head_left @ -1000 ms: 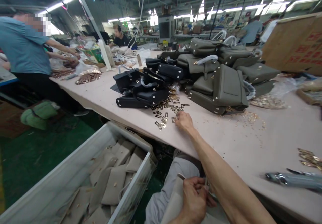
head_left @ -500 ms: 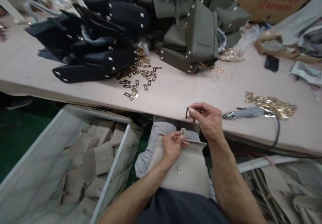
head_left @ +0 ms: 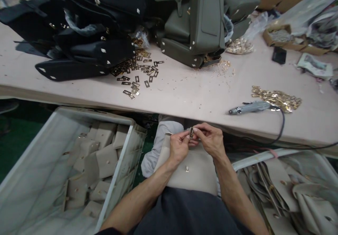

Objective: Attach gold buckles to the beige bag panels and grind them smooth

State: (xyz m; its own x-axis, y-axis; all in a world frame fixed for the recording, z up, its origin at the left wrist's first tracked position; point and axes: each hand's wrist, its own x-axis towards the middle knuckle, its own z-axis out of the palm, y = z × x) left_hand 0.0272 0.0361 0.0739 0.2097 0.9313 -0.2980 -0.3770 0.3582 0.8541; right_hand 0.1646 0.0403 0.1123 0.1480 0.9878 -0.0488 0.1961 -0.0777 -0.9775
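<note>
A beige handbag piece (head_left: 171,178) lies across my lap, with a small metal turn-lock (head_left: 187,169) on its front. My left hand (head_left: 179,147) is closed, pinching the edge of its raised flap. Between thumb and fingers my right hand (head_left: 213,140) grips a small rectangular metal plate (head_left: 191,133) against that same edge. The fingertips of both hands nearly meet there, and they hide most of the flap edge. Similar metal plates (head_left: 147,83) are scattered on the table in front of the black bags.
Black handbags (head_left: 76,59) and olive handbags (head_left: 208,24) stand on the table (head_left: 185,97). An electric screwdriver (head_left: 248,107) lies beside a pile of gold fittings (head_left: 280,99). Crates flank me: a left crate (head_left: 116,178) with beige bag pieces, a right crate (head_left: 253,161) with beige bags.
My right hand has come down and left with the metal plate, from above the flap to its edge by my left hand. The view has shifted slightly.
</note>
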